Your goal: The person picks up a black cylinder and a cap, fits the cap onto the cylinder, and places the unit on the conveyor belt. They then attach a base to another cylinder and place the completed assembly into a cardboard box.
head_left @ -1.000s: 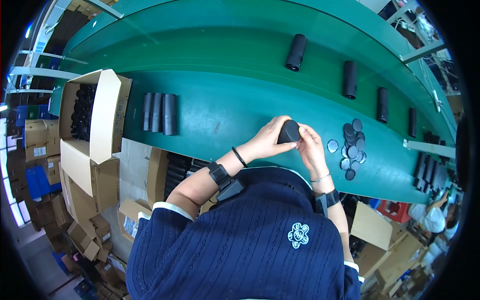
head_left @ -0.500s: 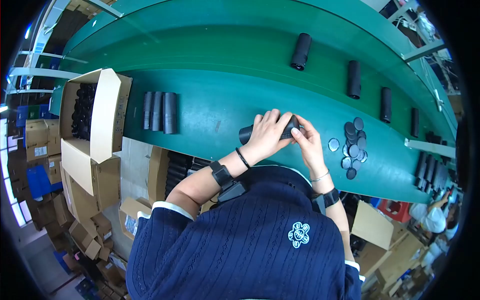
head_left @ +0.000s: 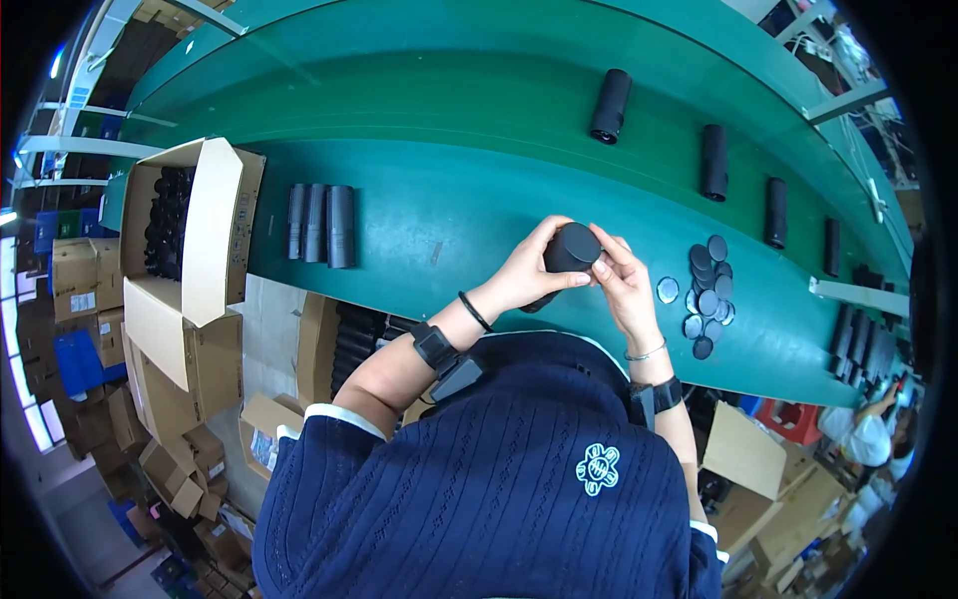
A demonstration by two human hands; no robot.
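Note:
Over the near part of the green bench I hold a black cylindrical tube (head_left: 575,247), its flat round end tilted up. My left hand (head_left: 529,276) is wrapped round the tube's body, which partly hides it. With thumb and fingers, my right hand (head_left: 626,284) grips the rim of the same end. Right of my hands lies a loose cluster of round black discs (head_left: 708,292), some shiny. To the left, three black tubes (head_left: 313,224) stand side by side on the bench.
An open cardboard box (head_left: 212,230) full of black parts stands at the bench's left end. Several black tubes (head_left: 714,163) are spread along the far green strip (head_left: 479,95), and more tubes (head_left: 858,339) lie at the right. Below the bench edge stand cartons (head_left: 743,449).
The tube has turned from lying sideways to showing its flat end upward. My right hand has shifted slightly with it. The tubes on the far strip have moved slightly right.

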